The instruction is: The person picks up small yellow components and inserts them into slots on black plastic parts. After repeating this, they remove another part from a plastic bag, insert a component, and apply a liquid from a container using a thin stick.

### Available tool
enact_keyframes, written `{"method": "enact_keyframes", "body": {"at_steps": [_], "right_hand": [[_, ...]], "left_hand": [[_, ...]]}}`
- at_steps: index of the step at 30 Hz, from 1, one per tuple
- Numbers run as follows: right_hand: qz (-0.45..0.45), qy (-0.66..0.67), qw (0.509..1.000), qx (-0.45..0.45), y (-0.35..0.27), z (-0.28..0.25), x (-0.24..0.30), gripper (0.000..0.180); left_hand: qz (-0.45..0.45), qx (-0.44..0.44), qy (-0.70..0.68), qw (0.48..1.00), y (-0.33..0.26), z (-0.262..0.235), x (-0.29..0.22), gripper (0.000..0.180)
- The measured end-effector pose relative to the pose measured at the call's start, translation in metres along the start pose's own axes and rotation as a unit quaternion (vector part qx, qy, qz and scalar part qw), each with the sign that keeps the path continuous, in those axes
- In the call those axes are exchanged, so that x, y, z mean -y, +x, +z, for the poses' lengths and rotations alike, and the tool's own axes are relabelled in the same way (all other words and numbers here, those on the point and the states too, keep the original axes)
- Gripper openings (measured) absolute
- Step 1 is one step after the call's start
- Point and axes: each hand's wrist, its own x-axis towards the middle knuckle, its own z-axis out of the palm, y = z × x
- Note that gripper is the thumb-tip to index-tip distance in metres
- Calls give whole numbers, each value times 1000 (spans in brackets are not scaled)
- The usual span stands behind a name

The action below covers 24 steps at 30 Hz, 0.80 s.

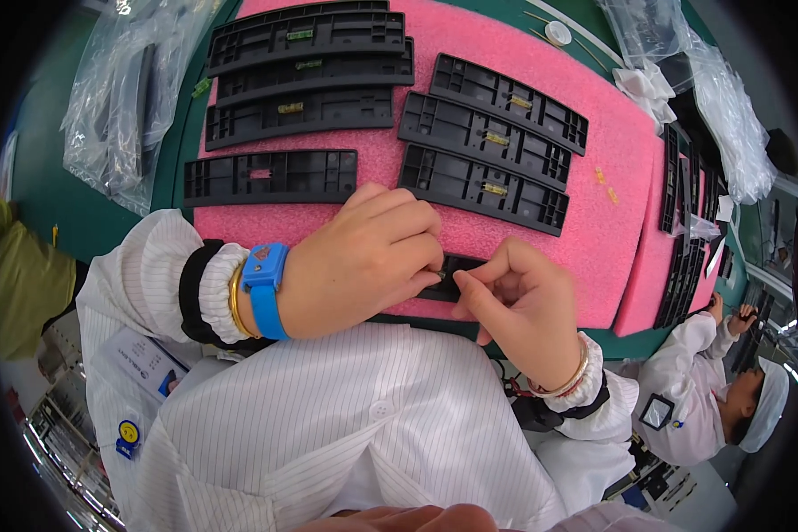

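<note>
In front of my body a black plastic panel (459,262) lies at the near edge of the pink foam mat, mostly covered by my hands. My left hand (363,257) is closed over its left part, fingertips bent down onto it. From the right, my right hand (528,306) is closed too, thumb and forefinger pressed at the panel's middle. A tiny part (442,275) shows between the fingertips, too small to name. Just beyond my left hand lies a black panel with a pink piece (260,174); beyond my right hand, one with a yellowish clear piece (494,189).
Several similar black panels (297,75) lie in rows on the pink foam mat (594,257). Two small yellowish pieces (606,184) lie loose at right. Clear plastic bags (120,106) sit at far left and far right. A co-worker (700,390) in white works at right.
</note>
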Motion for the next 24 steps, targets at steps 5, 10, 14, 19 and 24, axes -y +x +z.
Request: {"method": "enact_keyframes", "body": {"at_steps": [5,10,14,19,24], "right_hand": [[158,48,981,102,13,-2,10,14],[177,64,975,114,18,-3,10,12],[198,80,970,115,19,-5,11,11],[200,93,969,109,18,-4,9,11],[196,94,970,112,19,-3,10,11]], "left_hand": [[-4,5,-9,1000,-1,-1,1,21],[-6,16,-9,1000,-1,-2,1,21],[10,18,11,1000,2,-1,1,22],[7,11,0,1000,2,0,1,17],[-12,17,-4,1000,2,-1,0,18]]}}
